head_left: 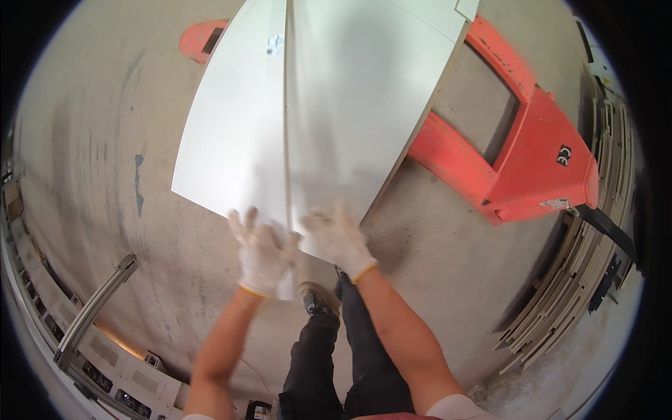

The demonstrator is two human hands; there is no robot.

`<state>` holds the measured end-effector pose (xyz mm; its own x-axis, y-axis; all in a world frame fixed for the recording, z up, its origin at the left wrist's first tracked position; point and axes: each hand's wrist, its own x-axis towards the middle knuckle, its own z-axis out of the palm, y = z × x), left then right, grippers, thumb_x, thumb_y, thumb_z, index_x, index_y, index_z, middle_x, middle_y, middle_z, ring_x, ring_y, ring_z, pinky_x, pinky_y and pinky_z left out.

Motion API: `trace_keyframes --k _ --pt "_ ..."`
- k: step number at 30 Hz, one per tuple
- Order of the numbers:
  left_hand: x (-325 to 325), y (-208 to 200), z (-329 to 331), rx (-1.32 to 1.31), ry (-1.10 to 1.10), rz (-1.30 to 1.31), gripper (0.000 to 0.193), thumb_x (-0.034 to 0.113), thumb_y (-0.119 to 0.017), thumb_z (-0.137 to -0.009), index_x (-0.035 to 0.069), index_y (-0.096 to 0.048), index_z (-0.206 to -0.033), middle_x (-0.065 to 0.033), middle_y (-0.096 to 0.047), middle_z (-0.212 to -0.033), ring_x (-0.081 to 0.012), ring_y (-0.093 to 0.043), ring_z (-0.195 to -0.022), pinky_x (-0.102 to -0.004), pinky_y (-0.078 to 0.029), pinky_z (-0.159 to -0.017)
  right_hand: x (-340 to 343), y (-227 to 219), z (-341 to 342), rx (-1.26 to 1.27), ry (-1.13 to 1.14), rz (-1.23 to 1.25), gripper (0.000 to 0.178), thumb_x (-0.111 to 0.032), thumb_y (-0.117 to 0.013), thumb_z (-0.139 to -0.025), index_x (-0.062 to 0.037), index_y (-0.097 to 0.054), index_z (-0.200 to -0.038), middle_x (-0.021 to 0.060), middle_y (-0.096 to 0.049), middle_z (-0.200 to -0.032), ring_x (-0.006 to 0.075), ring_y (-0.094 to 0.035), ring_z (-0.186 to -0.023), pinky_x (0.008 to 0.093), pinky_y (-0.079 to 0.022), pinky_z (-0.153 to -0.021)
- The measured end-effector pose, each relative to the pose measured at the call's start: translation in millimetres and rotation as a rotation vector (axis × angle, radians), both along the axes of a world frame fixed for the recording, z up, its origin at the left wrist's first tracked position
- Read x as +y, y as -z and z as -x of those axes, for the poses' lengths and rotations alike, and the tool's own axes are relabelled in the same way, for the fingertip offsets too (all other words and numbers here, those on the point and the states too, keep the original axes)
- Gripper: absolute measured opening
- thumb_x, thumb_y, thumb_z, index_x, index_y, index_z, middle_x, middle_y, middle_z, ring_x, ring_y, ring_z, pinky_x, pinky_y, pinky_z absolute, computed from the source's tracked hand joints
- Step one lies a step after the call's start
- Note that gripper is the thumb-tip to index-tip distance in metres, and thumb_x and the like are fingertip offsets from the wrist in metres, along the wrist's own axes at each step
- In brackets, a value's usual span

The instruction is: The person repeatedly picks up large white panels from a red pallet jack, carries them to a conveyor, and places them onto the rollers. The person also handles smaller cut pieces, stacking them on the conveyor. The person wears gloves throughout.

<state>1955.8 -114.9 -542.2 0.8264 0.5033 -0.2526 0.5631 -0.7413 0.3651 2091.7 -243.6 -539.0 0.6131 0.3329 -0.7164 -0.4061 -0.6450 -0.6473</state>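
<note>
White panels (227, 129) fill upper centre, my left hand (262, 260) and right hand (341, 239) spread-fingered at their lower end, whether gripping I cannot tell.

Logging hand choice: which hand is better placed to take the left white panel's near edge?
Probably the left hand: it is at the near edge of the left white panel, fingers spread, while the right hand is at the right white panel. Blur hides whether either touches.

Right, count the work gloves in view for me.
2 work gloves: one on the left hand, the other on the right hand, both by the near end of the white panels.
</note>
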Motion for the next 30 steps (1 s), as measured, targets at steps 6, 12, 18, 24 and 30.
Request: trace_keyframes --k 6,12,18,24,30 --pt "-89 -7 -10 0.157 -0.224 0.62 0.036 0.024 -0.085 -0.089 -0.003 -0.067 -0.103 -0.0316 -0.065 -0.123 -0.0625 -0.043 -0.142 -0.0641 -0.05 -0.111 -9 -28 -15 -0.119 -0.11 0.16 0.056 -0.037 -0.079 -0.089 0.0034 -0.07 -0.127 0.024 -0.08 -0.11 0.0384 -0.08 -0.101 0.0484 -0.063 -0.093" --pt "-111 0 -9 -0.262 0.609 0.225 0.039 0.032 -0.089 -0.087 0.016 -0.076 -0.12 -0.0166 -0.07 -0.116 -0.062 -0.049 -0.136 -0.0643 -0.051 -0.11 -94 -22 -18 -0.111 0.088 0.104 0.043 -0.026 -0.083 -0.086 0.0036 -0.07 -0.113 0.0177 -0.08 -0.095 0.0288 -0.08 -0.088 0.0428 -0.063 -0.08" --pt "-121 39 -1 0.01 0.067 0.283 0.028 0.023 -0.076 -0.102 0.026 -0.079 -0.13 -0.0165 -0.073 -0.092 -0.0364 -0.072 -0.113 -0.0453 -0.058 -0.103 -163 41 -69 -0.348 0.215 0.258 0.049 -0.037 -0.089 -0.093 0.0043 -0.066 -0.107 0.0088 -0.069 -0.082 0.0227 -0.066 -0.073 0.0435 -0.056 -0.069" --pt "-125 90 57 0.503 -0.846 0.909 0.075 0.068 -0.069 -0.1 -0.001 -0.08 -0.126 -0.0223 -0.08 -0.102 -0.0398 -0.073 -0.108 -0.0442 -0.054 -0.099 -250 148 -133 -0.467 0.268 0.158 0.044 -0.038 -0.082 -0.102 0.0029 -0.067 -0.096 0.0087 -0.064 -0.084 0.022 -0.058 -0.076 0.044 -0.051 -0.07" --pt "-145 131 53 0.332 -1.328 0.986 0.096 0.087 -0.071 -0.086 -0.008 -0.076 -0.097 -0.0135 -0.072 -0.089 -0.0241 -0.072 -0.087 -0.0401 -0.055 -0.076 -275 182 -139 -0.472 -0.081 0.529 0.048 -0.042 -0.075 -0.104 0.0057 -0.071 -0.106 0.0202 -0.073 -0.097 0.0361 -0.068 -0.091 0.0495 -0.052 -0.086"
